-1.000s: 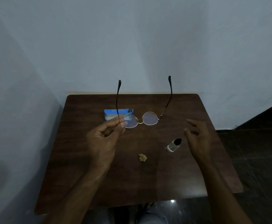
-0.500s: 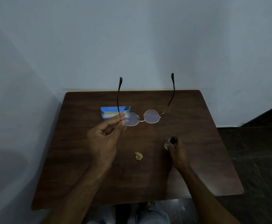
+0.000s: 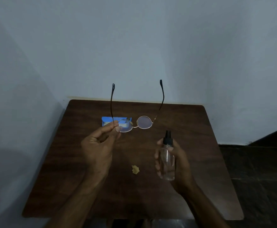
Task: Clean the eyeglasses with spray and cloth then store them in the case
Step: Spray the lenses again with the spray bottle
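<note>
A: What is on the left?

B: The left hand (image 3: 98, 148) pinches the eyeglasses (image 3: 144, 122) at the corner beside the left lens. Thumb and forefinger are closed on the frame and the other fingers are curled. The glasses hang in the air over the far half of the wooden table (image 3: 200, 162), temples open and pointing up. Behind them a blue box (image 3: 107, 120), perhaps the case, lies on the table.

A: And further right?

B: A small yellowish crumpled scrap (image 3: 135, 169) lies between the hands; I cannot tell if it is the cloth. Then the right hand (image 3: 178, 160) wraps its fingers round a clear spray bottle (image 3: 167, 162), upright, black nozzle on top.

A: What could go wrong?

B: That one-corner pinch looks weak to me, so the thin frame could twist or slip once it is wet. I cannot tell which way the nozzle faces. If it is aimed off, the mist would land on the table or the box and miss the lenses.
</note>
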{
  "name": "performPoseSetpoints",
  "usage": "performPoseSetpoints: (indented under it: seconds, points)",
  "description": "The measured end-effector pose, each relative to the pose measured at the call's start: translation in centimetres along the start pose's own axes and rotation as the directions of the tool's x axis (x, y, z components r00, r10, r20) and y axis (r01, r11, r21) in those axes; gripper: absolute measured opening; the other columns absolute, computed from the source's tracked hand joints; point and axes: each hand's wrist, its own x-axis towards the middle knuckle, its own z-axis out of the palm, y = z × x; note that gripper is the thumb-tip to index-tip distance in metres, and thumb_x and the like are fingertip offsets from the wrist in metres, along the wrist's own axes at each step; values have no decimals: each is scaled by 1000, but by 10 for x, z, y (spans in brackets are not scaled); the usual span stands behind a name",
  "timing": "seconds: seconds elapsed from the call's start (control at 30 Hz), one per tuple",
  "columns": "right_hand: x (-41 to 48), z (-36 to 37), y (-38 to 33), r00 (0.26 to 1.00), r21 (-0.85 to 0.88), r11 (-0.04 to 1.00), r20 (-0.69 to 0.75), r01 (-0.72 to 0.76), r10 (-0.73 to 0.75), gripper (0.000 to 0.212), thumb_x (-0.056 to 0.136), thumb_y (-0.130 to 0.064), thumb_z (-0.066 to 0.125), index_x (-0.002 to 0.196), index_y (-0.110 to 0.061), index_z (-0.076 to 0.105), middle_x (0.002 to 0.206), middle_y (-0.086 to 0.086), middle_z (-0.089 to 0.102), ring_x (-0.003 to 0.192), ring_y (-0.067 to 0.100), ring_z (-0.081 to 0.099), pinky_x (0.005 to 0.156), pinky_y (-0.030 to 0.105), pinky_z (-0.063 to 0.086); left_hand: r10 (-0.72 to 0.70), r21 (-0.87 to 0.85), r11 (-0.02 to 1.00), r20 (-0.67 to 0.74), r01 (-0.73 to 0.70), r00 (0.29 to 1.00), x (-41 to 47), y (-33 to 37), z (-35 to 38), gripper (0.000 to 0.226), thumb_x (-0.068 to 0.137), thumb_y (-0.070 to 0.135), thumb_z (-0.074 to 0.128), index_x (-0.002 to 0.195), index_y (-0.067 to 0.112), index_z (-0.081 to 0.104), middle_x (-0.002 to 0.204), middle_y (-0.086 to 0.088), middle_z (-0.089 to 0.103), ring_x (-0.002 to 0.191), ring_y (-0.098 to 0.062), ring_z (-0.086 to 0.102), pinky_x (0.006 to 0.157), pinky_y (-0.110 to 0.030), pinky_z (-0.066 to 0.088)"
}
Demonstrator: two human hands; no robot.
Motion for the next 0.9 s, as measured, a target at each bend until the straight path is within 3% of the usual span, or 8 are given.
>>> performPoseSetpoints:
  seconds: [0.23, 0.33, 0.43, 0.5, 0.6, 0.7, 0.8, 0.9]
  points:
    - [8, 12, -28, 937, 224, 943, 304, -246, 172, 67, 83, -41, 71, 139, -5, 58, 82, 17, 63, 48, 21, 59, 41, 25, 47, 24, -3, 1000, -72, -25, 997, 6, -3, -2, 26, 84, 0, 84, 109, 3, 81, 107, -3, 84, 102, -19, 80, 84, -26, 64]
    - [18, 18, -41, 866, 208, 891, 402, -403, 298, 73, 66, -39, 91, 123, 0, 70, 75, 21, 62, 41, 23, 59, 35, 25, 48, 41, 11, 999, -91, -41, 995, 10, -4, -3, 26, 85, -3, 83, 110, 1, 81, 106, -2, 84, 102, -19, 81, 83, -26, 64]
    - [24, 29, -43, 921, 142, 961, 348, -238, 177, 63, 85, -37, 72, 145, -26, 55, 91, 23, 64, 44, 24, 58, 41, 26, 48, 37, 2, 999, -111, -37, 993, 13, -4, -6, 25, 84, 0, 84, 109, 4, 82, 106, -4, 84, 102, -21, 80, 83, -28, 64]
    - [23, 37, -42, 971, -167, 986, 237, 3, 38, 59, 93, -34, 60, 150, -42, 45, 98, 20, 67, 48, 28, 59, 46, 34, 51, 45, 21, 999, -120, -43, 992, 14, -5, -8, 26, 84, 3, 84, 109, 5, 82, 107, -4, 84, 103, -21, 80, 83, -30, 65]
    - [31, 44, -40, 955, -686, 665, 189, 295, -229, 57, 103, -25, 54, 150, -53, 39, 101, -11, 70, 65, 10, 63, 55, 34, 55, 79, 105, 992, -116, -67, 990, 15, -6, -10, 29, 83, 6, 86, 112, 7, 82, 107, 2, 84, 103, -17, 80, 82, -28, 65]
    - [41, 55, -38, 919, -907, 291, 197, 303, -342, 57, 100, -30, 60, 149, -52, 38, 121, -26, 62, 100, -4, 61, 81, 13, 45, 97, 163, 984, -120, -77, 988, 15, -10, -11, 31, 83, 8, 87, 114, 10, 82, 108, 5, 84, 105, -15, 80, 86, -33, 66]
    - [47, 63, -40, 913, -954, 160, 181, 253, -365, 56, 97, -33, 66, 147, -44, 43, 133, -20, 61, 109, -4, 57, 81, 9, 43, 125, 197, 975, -121, -100, 985, 16, -8, -11, 31, 82, 11, 87, 112, 13, 82, 108, 7, 83, 105, -13, 79, 88, -35, 66]
    - [50, 67, -38, 906, -964, 111, 185, 243, -382, 58, 95, -25, 69, 147, -38, 45, 131, -11, 63, 107, 6, 62, 80, 20, 48, 117, 175, 980, -129, -94, 985, 17, -6, -10, 31, 81, 16, 85, 112, 12, 82, 110, 4, 83, 107, -15, 79, 90, -45, 66]
